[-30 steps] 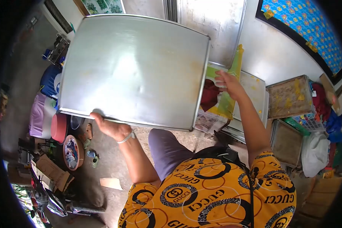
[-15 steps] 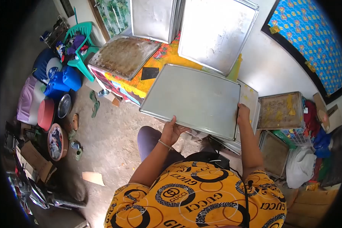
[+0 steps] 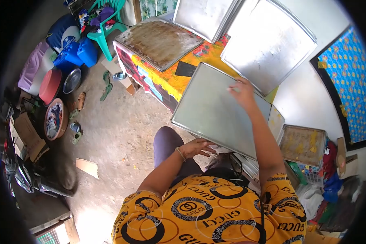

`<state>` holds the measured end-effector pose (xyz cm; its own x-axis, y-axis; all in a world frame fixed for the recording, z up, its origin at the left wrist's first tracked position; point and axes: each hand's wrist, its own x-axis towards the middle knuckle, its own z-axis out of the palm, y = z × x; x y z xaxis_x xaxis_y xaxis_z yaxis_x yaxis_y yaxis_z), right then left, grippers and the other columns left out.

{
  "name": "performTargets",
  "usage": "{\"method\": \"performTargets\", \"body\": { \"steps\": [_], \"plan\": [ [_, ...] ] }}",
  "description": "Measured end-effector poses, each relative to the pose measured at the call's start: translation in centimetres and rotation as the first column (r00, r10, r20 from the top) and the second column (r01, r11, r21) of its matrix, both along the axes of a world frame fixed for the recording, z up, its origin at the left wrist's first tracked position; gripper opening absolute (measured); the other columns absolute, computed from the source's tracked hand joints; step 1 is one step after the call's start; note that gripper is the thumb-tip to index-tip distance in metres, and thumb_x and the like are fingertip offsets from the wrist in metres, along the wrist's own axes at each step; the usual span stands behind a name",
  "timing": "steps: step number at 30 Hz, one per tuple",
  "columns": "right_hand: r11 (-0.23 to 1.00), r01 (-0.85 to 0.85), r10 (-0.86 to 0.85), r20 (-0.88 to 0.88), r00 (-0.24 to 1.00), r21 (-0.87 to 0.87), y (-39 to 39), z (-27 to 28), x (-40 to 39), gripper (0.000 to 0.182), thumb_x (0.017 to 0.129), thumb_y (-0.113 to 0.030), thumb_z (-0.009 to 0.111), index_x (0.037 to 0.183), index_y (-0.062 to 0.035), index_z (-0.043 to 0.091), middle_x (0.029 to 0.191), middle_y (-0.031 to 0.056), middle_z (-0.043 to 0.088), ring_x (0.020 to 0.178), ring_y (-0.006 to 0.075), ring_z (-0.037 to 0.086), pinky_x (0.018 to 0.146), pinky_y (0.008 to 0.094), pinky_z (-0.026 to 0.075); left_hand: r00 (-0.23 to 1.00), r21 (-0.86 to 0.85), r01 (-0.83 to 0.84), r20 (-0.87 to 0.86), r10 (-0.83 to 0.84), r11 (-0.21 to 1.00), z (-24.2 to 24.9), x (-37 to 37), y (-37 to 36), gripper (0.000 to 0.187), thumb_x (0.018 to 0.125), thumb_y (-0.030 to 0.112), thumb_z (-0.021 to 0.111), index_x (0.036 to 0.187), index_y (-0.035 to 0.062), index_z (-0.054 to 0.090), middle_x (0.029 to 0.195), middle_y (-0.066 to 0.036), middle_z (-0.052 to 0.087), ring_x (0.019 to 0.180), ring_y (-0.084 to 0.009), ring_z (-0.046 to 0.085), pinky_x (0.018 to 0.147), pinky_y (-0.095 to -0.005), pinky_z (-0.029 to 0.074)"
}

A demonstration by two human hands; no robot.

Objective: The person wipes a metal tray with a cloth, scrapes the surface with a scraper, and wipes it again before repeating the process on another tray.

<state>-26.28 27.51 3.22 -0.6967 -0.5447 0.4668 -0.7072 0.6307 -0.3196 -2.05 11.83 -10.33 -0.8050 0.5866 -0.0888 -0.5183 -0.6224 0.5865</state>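
A flat grey metal tray (image 3: 223,105) with a raised rim lies tilted in front of me, its far corner reaching toward the table. My left hand (image 3: 196,148) is at its near edge, palm up, with the fingers spread and apart. Over the tray's far side is my right hand (image 3: 244,93), slightly blurred, its fingers apart and loosely bent with nothing visible between them. Behind it, a bright silver tray (image 3: 268,44) leans upright on the table. Part of the tray's right side is hidden by my right forearm.
On the cloth-covered table (image 3: 166,87) lie a browned tray (image 3: 158,42) and a dark square (image 3: 185,69); more trays (image 3: 203,18) stand upright behind. A stained tray (image 3: 303,144) tops a crate at right. Slippers (image 3: 106,86), blue jugs (image 3: 87,52) and a laundry basin (image 3: 55,118) are at left.
My right hand has left the tray's right edge and moved over its far side. My left hand's thumb has come off the near rim and its fingers have spread. The view has turned.
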Motion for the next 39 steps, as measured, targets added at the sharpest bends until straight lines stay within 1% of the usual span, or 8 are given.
{"method": "performTargets", "body": {
  "steps": [3,12,20,26,31,34,36,39],
  "plan": [
    [0.961,-0.262,0.255,0.088,0.963,0.09,-9.2,0.2,-1.1,0.036,0.071,-0.025,0.074,0.103,-0.0108,0.066,0.116,0.0107,0.059,0.11,0.0304,0.052,0.093,0.0407,0.042,1.0,-0.002,0.004,0.007,-0.004,1.0,-1.0,-0.1,-0.9,0.051,0.09,0.03,0.059,0.128,-0.0006,0.045,0.13,-0.016,0.049,0.118,-0.0346,0.051,0.092,-0.0452,0.046],
    [0.676,-0.148,-0.051,0.246,0.968,0.722,-23.1,-0.7,-6.9,0.08,0.058,-0.036,0.083,0.125,-0.0105,0.049,0.122,0.0122,0.056,0.123,0.031,0.045,0.098,0.0562,0.033,0.995,-0.123,0.078,-0.055,-0.085,0.989,-3.0,-0.7,-2.7,0.066,0.085,0.046,0.061,0.132,0.0016,0.045,0.132,-0.011,0.051,0.118,-0.0273,0.051,0.093,-0.0403,0.043],
    [0.751,-0.514,0.084,0.711,0.698,0.415,-24.0,-3.3,-12.5,0.064,0.059,-0.024,0.086,0.11,-0.0029,0.055,0.103,0.0159,0.063,0.097,0.0278,0.06,0.084,0.0361,0.046,0.994,-0.105,0.097,-0.039,-0.101,0.99,-4.4,-1.2,-2.5,0.061,0.083,0.044,0.064,0.128,0.0044,0.05,0.119,-0.01,0.058,0.108,-0.0204,0.057,0.088,-0.0369,0.047],
    [0.764,-0.607,0.35,0.648,0.677,0.221,-24.2,0.4,-10.6,0.028,0.07,-0.017,0.076,0.087,-0.0038,0.058,0.082,0.0049,0.064,0.079,0.016,0.059,0.072,0.0314,0.045,0.997,-0.128,0.073,-0.018,-0.076,0.989,-4.3,-1.5,-2.3,0.059,0.085,0.041,0.063,0.127,0.0025,0.05,0.118,-0.013,0.059,0.108,-0.0231,0.058,0.085,-0.0364,0.049],
    [0.912,-0.21,0.387,0.568,0.726,-0.353,-18.7,9.0,-6.3,0.029,0.075,-0.014,0.073,0.1,-0.0034,0.061,0.093,0.0047,0.064,0.085,0.0153,0.06,0.077,0.029,0.046,0.999,-0.135,0.052,0.013,-0.05,0.989,-3.4,-1.4,-2.9,0.063,0.084,0.038,0.064,0.13,-0.0018,0.044,0.129,-0.017,0.05,0.114,-0.0307,0.053,0.091,-0.0413,0.046],
    [0.463,0.2,0.741,0.501,0.448,-0.863,-11.6,9.2,-3.9,0.03,0.08,-0.012,0.07,0.107,-0.0058,0.06,0.101,0.0072,0.064,0.092,0.0204,0.061,0.083,0.0377,0.049,0.989,-0.163,-0.125,0.059,0.137,0.979,-3.7,-0.9,-2.7,0.065,0.083,0.036,0.065,0.131,-0.0004,0.039,0.124,-0.016,0.053,0.113,-0.0326,0.053,0.092,-0.047,0.045],
    [0.262,0.584,0.784,0.522,0.335,-0.768,-5.7,7.1,-2.7,0.027,0.083,-0.016,0.068,0.107,-0.0094,0.059,0.104,0.006,0.064,0.096,0.0232,0.06,0.086,0.0439,0.048,0.938,-0.145,-0.298,0.137,0.317,0.944,-2.9,-0.2,-2.8,0.065,0.082,0.036,0.066,0.131,0.0028,0.039,0.124,-0.014,0.052,0.115,-0.0322,0.052,0.092,-0.0491,0.044],
    [0.05,0.713,0.805,0.451,0.386,-0.7,3.1,3.4,0.7,0.024,0.085,-0.017,0.065,0.107,-0.0107,0.059,0.103,0.006,0.065,0.096,0.0238,0.059,0.087,0.0474,0.047,0.874,0.053,-0.484,0.086,0.478,0.874,-1.7,1.0,-4.6,0.068,0.086,0.047,0.057,0.136,0.0069,0.033,0.13,-0.014,0.048,0.118,-0.0362,0.046,0.097,-0.054,0.039]
  ]
}}
